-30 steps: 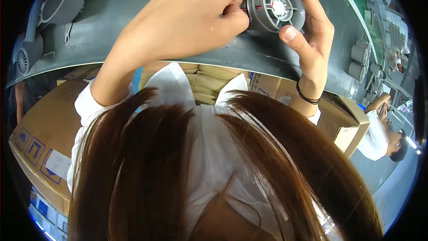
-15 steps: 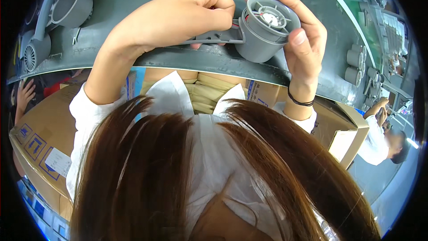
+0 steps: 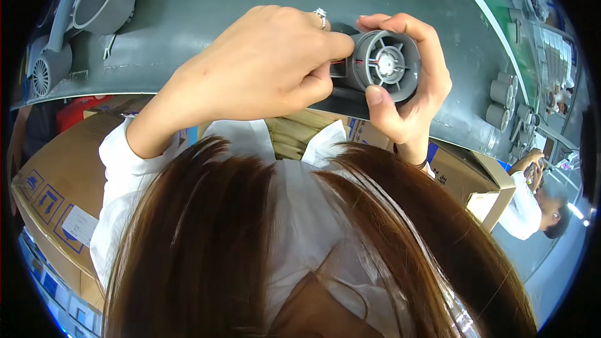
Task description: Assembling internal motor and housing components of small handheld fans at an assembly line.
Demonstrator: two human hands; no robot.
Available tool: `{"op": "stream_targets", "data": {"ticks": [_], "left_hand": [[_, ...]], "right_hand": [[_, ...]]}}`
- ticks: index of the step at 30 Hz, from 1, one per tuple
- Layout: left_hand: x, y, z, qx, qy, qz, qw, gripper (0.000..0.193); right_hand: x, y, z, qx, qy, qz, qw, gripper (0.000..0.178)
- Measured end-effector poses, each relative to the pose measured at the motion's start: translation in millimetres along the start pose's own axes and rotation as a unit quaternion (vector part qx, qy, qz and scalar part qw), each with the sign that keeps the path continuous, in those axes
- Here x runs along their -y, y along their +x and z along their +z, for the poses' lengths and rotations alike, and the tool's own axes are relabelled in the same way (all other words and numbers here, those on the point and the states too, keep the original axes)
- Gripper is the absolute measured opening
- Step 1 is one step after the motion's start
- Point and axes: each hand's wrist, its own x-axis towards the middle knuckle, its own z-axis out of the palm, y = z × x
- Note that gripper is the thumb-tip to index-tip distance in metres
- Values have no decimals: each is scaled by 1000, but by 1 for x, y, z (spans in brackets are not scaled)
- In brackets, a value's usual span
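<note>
Since the grey spoked fan housing (image 3: 387,66) tipped sideways between my hands, its left side seems easier to work: my left hand (image 3: 269,66) curls there, grip hidden; my right hand (image 3: 433,81) clasps its right rim; the desk (image 3: 213,6) spreads beneath it.

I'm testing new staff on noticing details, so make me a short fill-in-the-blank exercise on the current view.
1. The left hand wears a ____ on one finger.
2. The right hand curls around a spoked round part whose body is coloured ____.
3. The wearer's sleeves are ____.
4. The large open cup-shaped part on the bench lies nearer the ____ hand than the other one.

Missing words: ring; grey; white; left.
</note>
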Motion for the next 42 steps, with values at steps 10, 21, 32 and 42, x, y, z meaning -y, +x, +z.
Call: {"op": "stream_targets", "data": {"ticks": [10, 21, 32, 42], "left_hand": [[-1, -24, -5, -12, 138, 2, 990, 23], [-8, -29, -15, 65, 197, 22, 978, 27], [-16, -29, -19, 90, 183, 18, 979, 20], [-21, -27, -34, 124, 163, -17, 979, 16]], "right_hand": [[-13, -7, 8, 12, -50, -54, 997, 46], [-12, -10, 19, -39, -148, -127, 980, 46], [-3, -16, 21, -62, -211, -94, 971, 47], [3, -20, 21, -57, -221, -82, 970, 50]]}}
